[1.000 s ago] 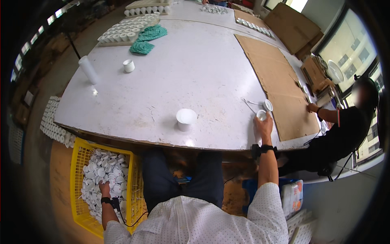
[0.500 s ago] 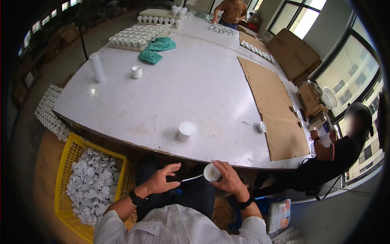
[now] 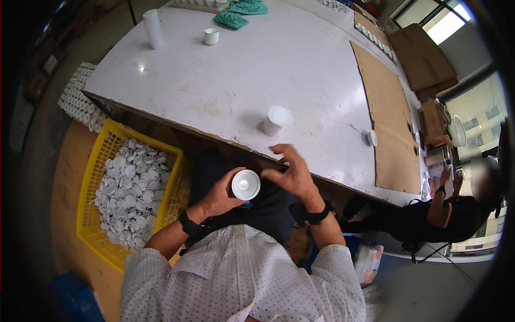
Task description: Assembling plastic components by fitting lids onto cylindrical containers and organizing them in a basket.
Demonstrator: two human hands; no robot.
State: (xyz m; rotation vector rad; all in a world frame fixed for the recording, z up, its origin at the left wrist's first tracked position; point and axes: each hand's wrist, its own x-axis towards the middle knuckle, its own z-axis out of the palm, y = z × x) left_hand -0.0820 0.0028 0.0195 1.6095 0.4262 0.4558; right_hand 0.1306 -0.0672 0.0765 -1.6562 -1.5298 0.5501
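Note:
My left hand (image 3: 219,194) is closed around a small round white downlight (image 3: 246,185), held above my lap with its ringed face and bright centre turned up. Its cord is hidden from here. To the right, apart from the lamp, my right hand (image 3: 298,178) is open and holds nothing. Its fingers are spread and slightly blurred near the table's edge. Just beyond that hand, a white cylinder (image 3: 277,119) stands on the pale table (image 3: 225,86).
At my left stands a yellow crate (image 3: 86,212) full of white lamp parts (image 3: 131,185). A white cup (image 3: 211,36), tall white tube (image 3: 153,29) and green cloth (image 3: 232,20) lie farther off. Cardboard (image 3: 394,123) covers the table's right; a co-worker (image 3: 456,209) is beside it.
The downlight has passed from my right hand to my left, and its face now points up. My right hand has let go and opened. The view has tilted down.

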